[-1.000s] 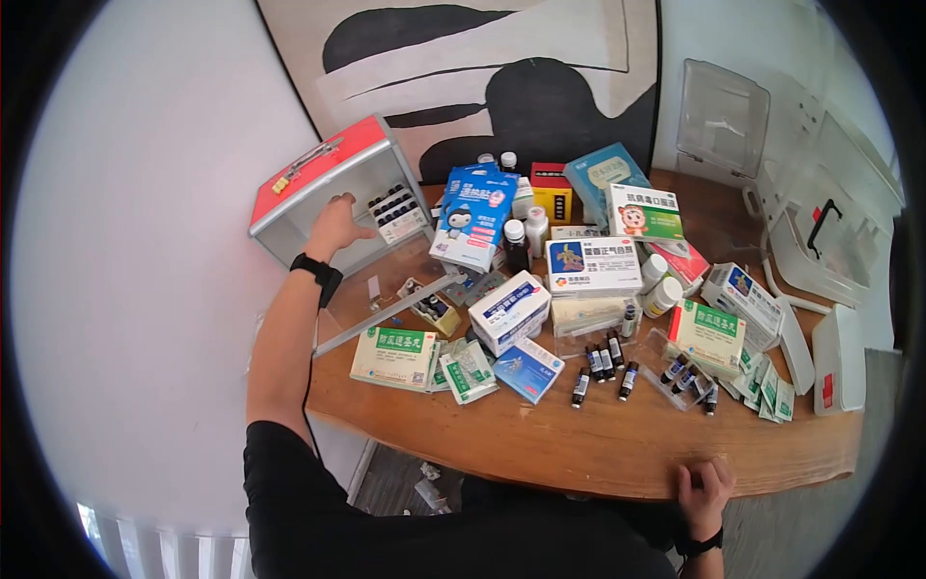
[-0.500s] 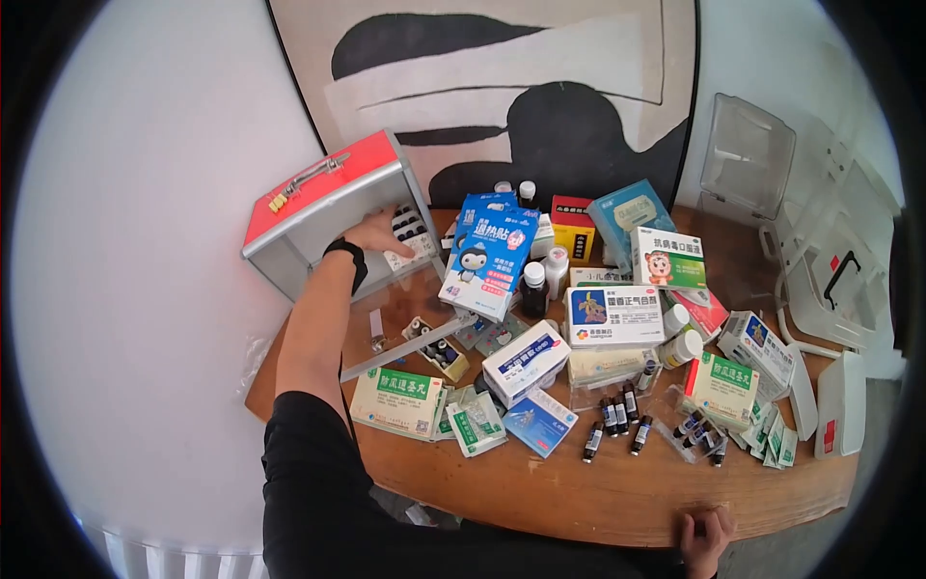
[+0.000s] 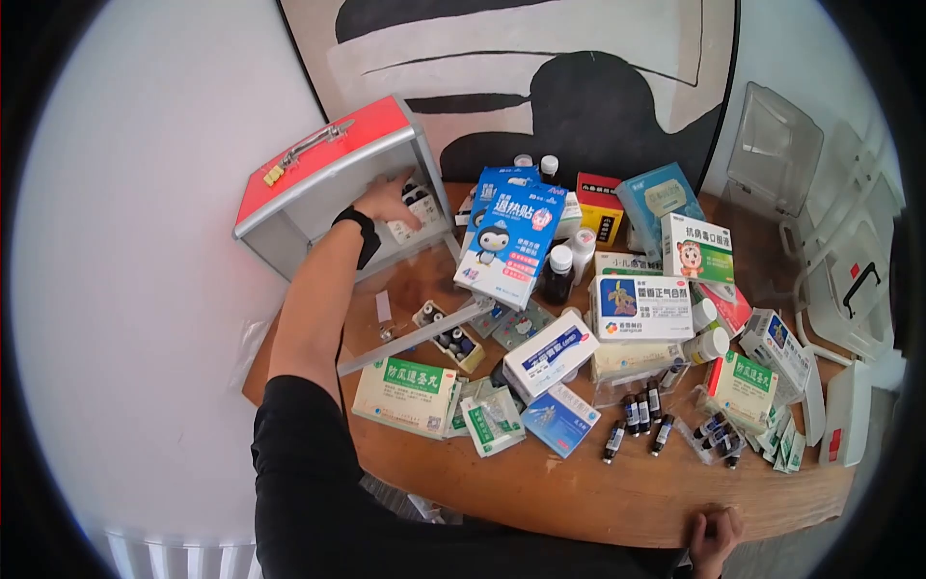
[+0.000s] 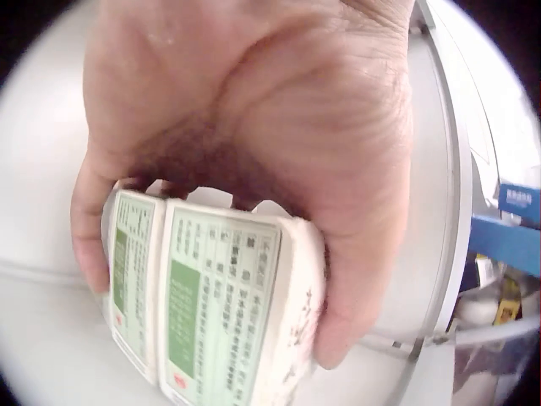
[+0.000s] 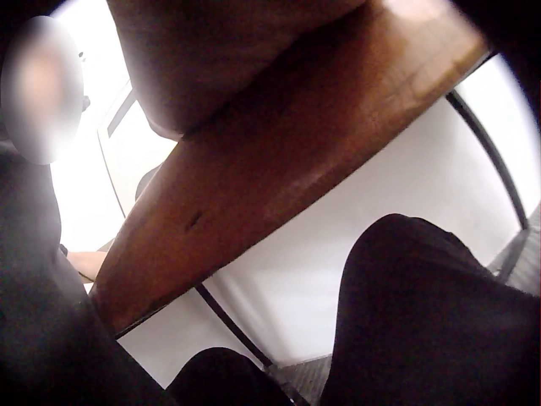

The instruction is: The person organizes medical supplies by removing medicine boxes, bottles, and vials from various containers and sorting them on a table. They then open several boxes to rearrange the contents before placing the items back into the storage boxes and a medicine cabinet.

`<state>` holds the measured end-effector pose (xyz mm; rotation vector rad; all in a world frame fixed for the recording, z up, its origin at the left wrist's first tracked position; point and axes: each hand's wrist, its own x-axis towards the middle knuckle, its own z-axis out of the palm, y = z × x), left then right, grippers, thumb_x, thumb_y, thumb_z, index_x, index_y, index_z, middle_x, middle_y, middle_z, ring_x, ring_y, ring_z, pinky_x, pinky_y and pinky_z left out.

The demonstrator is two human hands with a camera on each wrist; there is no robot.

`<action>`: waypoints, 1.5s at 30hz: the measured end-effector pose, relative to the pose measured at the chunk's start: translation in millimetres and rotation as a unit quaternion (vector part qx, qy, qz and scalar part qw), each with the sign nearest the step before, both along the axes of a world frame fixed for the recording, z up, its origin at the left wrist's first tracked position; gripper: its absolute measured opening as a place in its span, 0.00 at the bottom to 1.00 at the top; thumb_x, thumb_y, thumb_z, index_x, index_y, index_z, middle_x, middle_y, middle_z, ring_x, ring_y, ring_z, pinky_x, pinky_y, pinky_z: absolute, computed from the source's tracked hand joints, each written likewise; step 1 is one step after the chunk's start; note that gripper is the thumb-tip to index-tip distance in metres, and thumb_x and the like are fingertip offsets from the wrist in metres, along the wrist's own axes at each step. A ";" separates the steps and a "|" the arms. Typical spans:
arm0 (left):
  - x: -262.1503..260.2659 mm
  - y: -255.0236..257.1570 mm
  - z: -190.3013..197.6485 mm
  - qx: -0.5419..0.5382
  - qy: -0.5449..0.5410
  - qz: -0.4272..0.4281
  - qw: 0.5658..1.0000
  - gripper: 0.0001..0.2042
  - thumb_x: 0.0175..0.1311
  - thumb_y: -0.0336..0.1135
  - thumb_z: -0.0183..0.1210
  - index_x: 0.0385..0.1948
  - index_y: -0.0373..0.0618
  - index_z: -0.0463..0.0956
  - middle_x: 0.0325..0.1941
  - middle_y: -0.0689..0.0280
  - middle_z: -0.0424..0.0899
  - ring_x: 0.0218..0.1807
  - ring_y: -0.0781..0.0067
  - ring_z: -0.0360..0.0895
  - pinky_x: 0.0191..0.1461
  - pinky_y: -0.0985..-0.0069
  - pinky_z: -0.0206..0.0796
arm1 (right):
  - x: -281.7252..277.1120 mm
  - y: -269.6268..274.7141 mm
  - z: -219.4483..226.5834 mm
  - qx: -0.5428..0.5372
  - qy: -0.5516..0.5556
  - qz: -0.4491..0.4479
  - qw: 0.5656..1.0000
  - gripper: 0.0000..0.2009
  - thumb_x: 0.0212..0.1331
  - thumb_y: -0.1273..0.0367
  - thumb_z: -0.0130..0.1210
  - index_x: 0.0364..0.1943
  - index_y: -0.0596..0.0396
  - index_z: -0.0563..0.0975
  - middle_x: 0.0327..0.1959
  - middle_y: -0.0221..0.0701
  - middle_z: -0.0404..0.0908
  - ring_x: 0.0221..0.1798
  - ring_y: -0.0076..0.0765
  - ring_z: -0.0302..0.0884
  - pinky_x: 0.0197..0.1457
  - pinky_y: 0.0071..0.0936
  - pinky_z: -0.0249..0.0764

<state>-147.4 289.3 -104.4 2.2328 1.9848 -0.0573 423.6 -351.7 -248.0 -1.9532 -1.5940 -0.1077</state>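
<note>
Inside the red-topped silver case (image 3: pixel 379 141), my left hand (image 3: pixel 386 201) reaches to the right-hand end. There it grips white-and-green cartons (image 3: pixel 421 214) that hold dark-capped vials. In the left wrist view, two cartons (image 4: pixel 215 296) stand side by side between the thumb and fingers of the left hand (image 4: pixel 254 110); the far fingertips are hidden behind them. My right hand (image 3: pixel 716 542) rests at the table's front edge with loosely bent fingers and holds nothing. The right wrist view shows part of that hand (image 5: pixel 220 59) close up, its fingers out of sight.
Medicine boxes (image 3: pixel 641 309), blue packets (image 3: pixel 511 241), bottles (image 3: pixel 558 275), loose vials (image 3: pixel 613 442) and sachets (image 3: pixel 493 421) crowd the wooden table (image 3: pixel 540 492). A metal-edged clear panel extends before the case. At the right stands an open clear container (image 3: pixel 849 289).
My left hand has moved deeper and rightward into the case and has taken hold of the cartons. The head view has shifted; my right hand stays at the table edge.
</note>
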 end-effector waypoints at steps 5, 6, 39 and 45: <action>-15.7 -9.2 -8.4 0.062 -0.066 -0.051 0.995 0.64 0.30 0.52 0.82 0.83 0.59 0.61 0.73 0.34 0.69 0.78 0.26 0.65 0.82 0.49 0.61 | 5.9 -3.5 -5.1 0.009 0.005 0.005 1.000 0.12 0.59 0.71 0.69 0.26 0.54 0.74 0.26 0.38 0.72 0.31 0.52 0.72 0.38 0.45 0.65; -14.0 -23.5 3.4 0.062 -0.064 -0.053 0.995 0.64 0.30 0.52 0.82 0.83 0.59 0.61 0.73 0.34 0.69 0.78 0.26 0.65 0.82 0.49 0.61 | 6.7 -5.2 -6.3 0.008 0.003 0.012 1.000 0.11 0.59 0.71 0.69 0.26 0.54 0.76 0.27 0.39 0.74 0.31 0.51 0.73 0.37 0.45 0.67; 430.6 -347.2 117.2 -0.017 -0.169 -0.594 0.787 0.56 0.40 0.47 0.82 0.80 0.58 0.64 0.60 0.53 0.75 0.64 0.48 0.76 0.71 0.60 0.69 | 2.3 9.6 36.9 0.119 0.014 0.110 0.987 0.16 0.61 0.62 0.74 0.26 0.50 0.76 0.24 0.32 0.76 0.28 0.42 0.81 0.30 0.38 0.78; 579.0 -358.2 83.3 -0.193 -0.223 -0.586 0.755 0.58 0.41 0.50 0.85 0.81 0.55 0.63 0.65 0.52 0.77 0.68 0.54 0.76 0.73 0.64 0.68 | 9.3 8.2 32.4 0.115 0.034 0.134 0.984 0.18 0.65 0.59 0.71 0.26 0.51 0.76 0.24 0.32 0.76 0.28 0.43 0.81 0.30 0.38 0.79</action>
